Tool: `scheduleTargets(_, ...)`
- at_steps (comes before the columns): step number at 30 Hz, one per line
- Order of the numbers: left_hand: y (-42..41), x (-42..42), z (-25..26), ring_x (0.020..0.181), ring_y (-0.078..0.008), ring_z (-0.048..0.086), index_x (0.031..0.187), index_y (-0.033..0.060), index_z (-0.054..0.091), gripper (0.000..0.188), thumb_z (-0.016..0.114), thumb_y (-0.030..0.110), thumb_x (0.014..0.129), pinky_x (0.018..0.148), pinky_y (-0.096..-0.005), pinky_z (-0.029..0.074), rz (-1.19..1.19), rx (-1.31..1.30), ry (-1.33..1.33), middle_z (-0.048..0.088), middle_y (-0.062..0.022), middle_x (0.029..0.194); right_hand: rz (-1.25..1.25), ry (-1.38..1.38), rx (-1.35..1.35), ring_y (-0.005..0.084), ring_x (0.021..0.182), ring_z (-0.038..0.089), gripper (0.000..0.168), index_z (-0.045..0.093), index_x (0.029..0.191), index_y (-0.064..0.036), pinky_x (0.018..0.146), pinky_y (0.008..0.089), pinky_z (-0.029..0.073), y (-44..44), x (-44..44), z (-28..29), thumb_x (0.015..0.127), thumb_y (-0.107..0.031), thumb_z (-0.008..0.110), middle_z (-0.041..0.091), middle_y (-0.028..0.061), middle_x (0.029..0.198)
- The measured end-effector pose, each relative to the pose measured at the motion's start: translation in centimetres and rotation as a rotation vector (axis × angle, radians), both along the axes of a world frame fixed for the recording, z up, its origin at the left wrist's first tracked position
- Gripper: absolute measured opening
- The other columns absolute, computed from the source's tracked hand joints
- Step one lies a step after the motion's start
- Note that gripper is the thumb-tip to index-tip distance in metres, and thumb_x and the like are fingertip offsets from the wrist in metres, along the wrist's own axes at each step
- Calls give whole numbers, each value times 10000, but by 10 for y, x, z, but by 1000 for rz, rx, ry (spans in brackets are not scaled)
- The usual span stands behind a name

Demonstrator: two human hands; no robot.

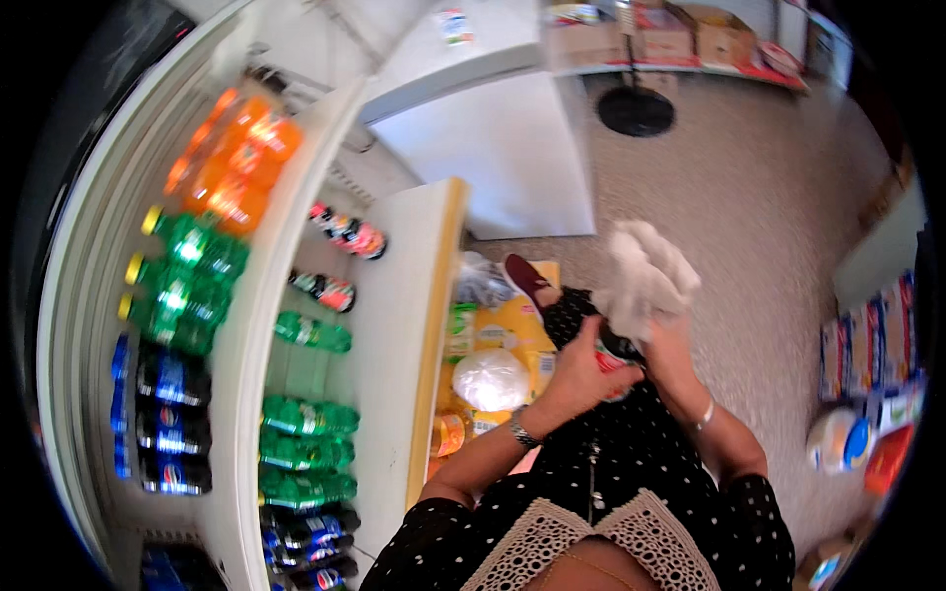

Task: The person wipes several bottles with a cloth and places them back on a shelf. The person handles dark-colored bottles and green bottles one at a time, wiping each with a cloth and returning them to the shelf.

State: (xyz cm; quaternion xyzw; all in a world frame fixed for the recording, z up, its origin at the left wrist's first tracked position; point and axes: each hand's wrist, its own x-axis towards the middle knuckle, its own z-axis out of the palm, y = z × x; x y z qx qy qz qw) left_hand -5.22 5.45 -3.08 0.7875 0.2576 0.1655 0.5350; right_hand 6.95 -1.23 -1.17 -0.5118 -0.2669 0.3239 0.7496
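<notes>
My left hand [578, 373] grips a small plastic bottle [615, 356] of dark drink with a red label, held in front of my body. Its far end is hidden behind a bunched white cloth [644, 277]. That cloth is in my right hand [669, 353], close against the bottle. To the left, two similar dark bottles with pinkish labels, one nearer the back [349, 230] and one beside it [325, 289], stand on a shelf [395, 325] with a yellow edge. Green bottles [310, 417] and dark blue-labelled bottles [314, 535] share that shelf.
A higher shelf [273, 295] carries orange drink bottles [244, 166], green bottles [185, 284] and cola bottles [174, 428]. Yellow packages [510, 325] and a white plastic bag [491, 379] lie low by my foot. A white cabinet [495, 155] stands ahead. Boxes [868, 340] and a tub [839, 441] are at right.
</notes>
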Motion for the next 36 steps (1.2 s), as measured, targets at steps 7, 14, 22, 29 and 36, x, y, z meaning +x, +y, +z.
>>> scheduleTargets(7,10,-25,-14,949,-156,565,1188,1,424,558,711,167,739,834,-300,458,155,-263,-193,584,-103,1059,34,-320,-242,176,1143,471,470,427,1262,17,962,329,381,-6,-29,-53,848,-145,576,502,120,1218)
scheduleTargets(14,54,-68,-3,874,-96,560,1193,11,445,451,623,37,779,779,-272,477,482,-205,-405,589,-49,1002,469,-174,17,225,1249,384,612,247,1368,-14,1045,358,303,-7,-55,-68,892,-267,538,404,120,1334)
scheduleTargets(22,132,-130,23,851,-162,591,1148,18,426,381,614,51,819,753,-295,506,855,-169,-635,573,-86,1003,19,-58,-164,233,1216,421,584,317,1340,10,1010,355,341,-34,-5,-108,873,-239,564,427,138,1315)
scheduleTargets(29,221,-162,-8,952,-173,551,1274,-11,374,577,673,118,797,822,-323,479,1094,60,-649,530,-108,1128,19,-47,-214,244,1264,367,623,291,1361,2,1044,364,292,-48,-12,-101,870,-259,571,375,137,1362)
scheduleTargets(36,274,-136,-35,994,-199,517,1249,-64,367,656,724,167,750,893,-321,410,1169,282,-579,527,-140,1136,-46,-85,-187,230,1202,436,565,356,1323,9,1005,351,338,-33,-12,-99,851,-198,588,459,129,1286)
